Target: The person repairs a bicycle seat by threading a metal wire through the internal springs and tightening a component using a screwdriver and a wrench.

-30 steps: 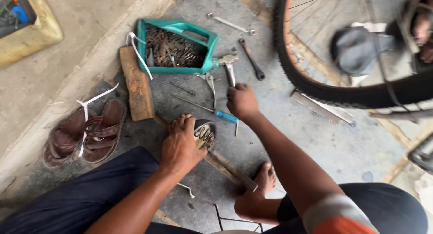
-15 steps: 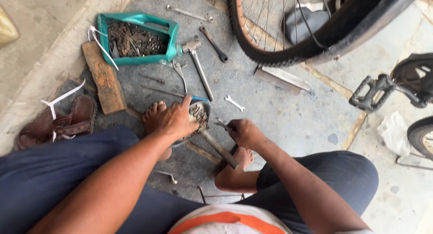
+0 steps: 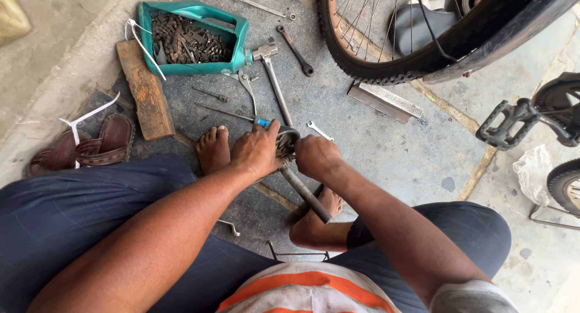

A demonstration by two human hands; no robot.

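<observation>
Sprocket cluster (image 3: 288,141) between hands — left hand (image 3: 257,151), right hand (image 3: 316,157) gripping it.

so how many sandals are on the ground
2: a brown pair at the left beside the person's knee, one sandal outermost, the other sandal next to the wood block. None hidden, apparently.

Both hands meet over a toothed metal part (image 3: 287,141), probably a sprocket, set on a grey bar (image 3: 305,194) on the floor: the left hand (image 3: 258,151) covers it, the right hand (image 3: 316,157) closes beside it. A hammer (image 3: 273,77), spanner (image 3: 295,50) and green tub (image 3: 192,36) of chain lie beyond, near a wheel (image 3: 386,65).
</observation>
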